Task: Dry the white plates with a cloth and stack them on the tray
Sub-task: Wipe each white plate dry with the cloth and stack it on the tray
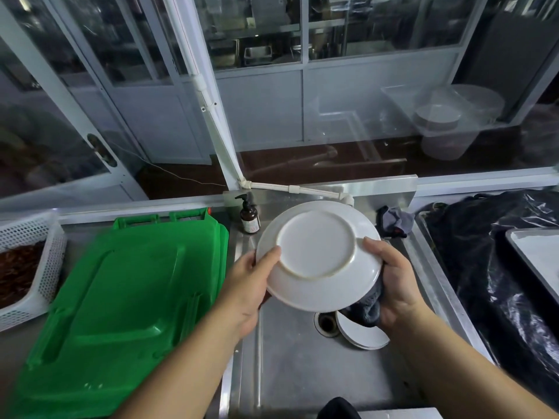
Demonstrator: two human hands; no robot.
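My left hand [252, 278] and right hand [390, 273] pinch the round, glossy white plate [317, 255] by its rims above the steel sink [287, 358] — underside up — with the grey knit cloth [367, 306] bunched under my right fingers.

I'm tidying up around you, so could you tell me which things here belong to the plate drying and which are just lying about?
In use: held plate, dark cloth, plates in the sink, tray.
Lying about: green bin lid, pump bottle, white basket, spare rag.

sink floor [287, 367] bare near side | plates [363, 335], drain [326, 323] right | possibly clear behind
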